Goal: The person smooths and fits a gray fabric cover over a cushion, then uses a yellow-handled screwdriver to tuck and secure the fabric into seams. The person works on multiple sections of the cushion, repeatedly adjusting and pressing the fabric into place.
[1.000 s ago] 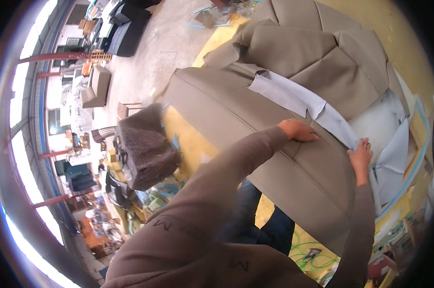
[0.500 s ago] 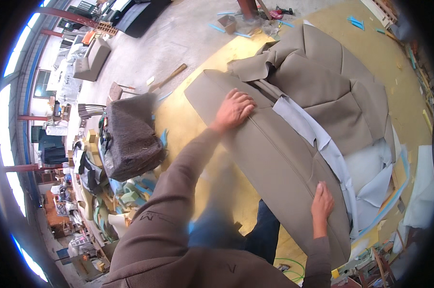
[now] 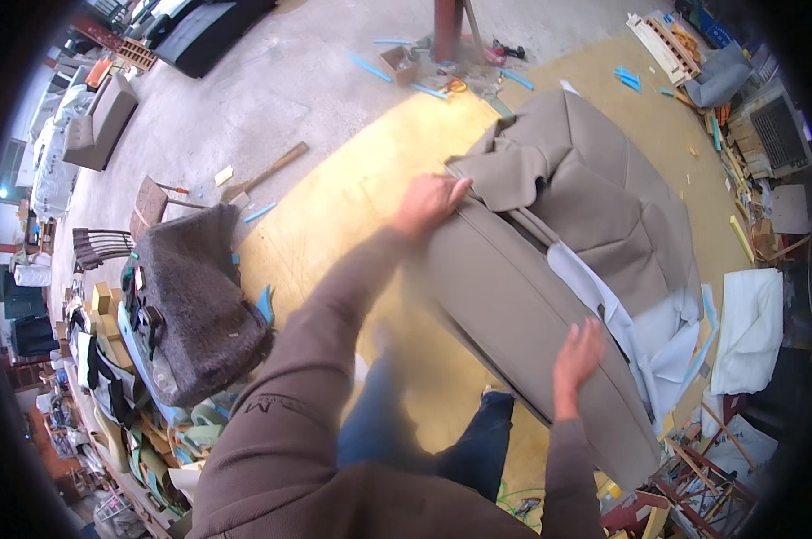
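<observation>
Note brown cover [image 3: 514, 283] slanting across yellow sheet [image 3: 361, 171]; left hand [image 3: 429, 203] curled at far corner, cannot tell whether gripping; right hand [image 3: 578, 361] with fingers extended over near half, contact unclear. Best to draw evenly, pressing creases flat. Mind loose white lining [image 3: 666, 364] alongside; swing leftward, short of dark fuzzy block [image 3: 195, 296].

Worn on your head, the left fisheye camera looks steeply down and forward over your chest [image 3: 397, 505] and legs [image 3: 480, 440]. The brown-grey cover [image 3: 525, 296] sits near, mid-view; the concrete floor [image 3: 325, 67] runs far ahead, and straight edges bend toward the left and right margins.
</observation>
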A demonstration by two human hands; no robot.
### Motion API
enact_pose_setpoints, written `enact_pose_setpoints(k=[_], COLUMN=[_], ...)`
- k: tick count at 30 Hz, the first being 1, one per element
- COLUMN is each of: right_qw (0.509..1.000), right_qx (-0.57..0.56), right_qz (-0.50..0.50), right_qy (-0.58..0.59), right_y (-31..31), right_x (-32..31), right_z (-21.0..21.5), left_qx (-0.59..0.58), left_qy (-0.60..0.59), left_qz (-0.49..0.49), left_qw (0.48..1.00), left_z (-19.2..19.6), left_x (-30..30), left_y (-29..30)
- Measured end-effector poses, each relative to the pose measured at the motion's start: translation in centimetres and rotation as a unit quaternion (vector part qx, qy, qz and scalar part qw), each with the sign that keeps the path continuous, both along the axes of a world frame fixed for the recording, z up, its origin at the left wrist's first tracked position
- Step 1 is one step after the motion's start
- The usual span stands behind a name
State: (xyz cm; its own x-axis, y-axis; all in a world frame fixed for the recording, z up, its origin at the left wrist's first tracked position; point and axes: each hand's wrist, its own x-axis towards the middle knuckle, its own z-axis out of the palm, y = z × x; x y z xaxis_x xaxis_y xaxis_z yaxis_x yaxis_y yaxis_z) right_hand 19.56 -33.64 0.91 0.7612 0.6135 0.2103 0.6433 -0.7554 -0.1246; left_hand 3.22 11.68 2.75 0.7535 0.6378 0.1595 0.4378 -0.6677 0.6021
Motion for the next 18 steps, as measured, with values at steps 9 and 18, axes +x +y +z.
enact_pose_setpoints(k=[9,18], right_qw=[0.998,0.997], right_qx=[0.011,-0.044], right_qz=[0.053,0.059], right_qy=[-0.016,0.025], right_y=[24.8,23.4], right_x=[-7.1,-4.3], right_z=[1.3,-0.4], left_qx=[-0.15,-0.38], left_qy=[0.033,0.089], left_qz=[0.089,0.068], left_qw=[0.984,0.918], left_z=[-2.6,-3.9], left_x=[-8.7,-26.0], left_y=[-4.9,-8.9])
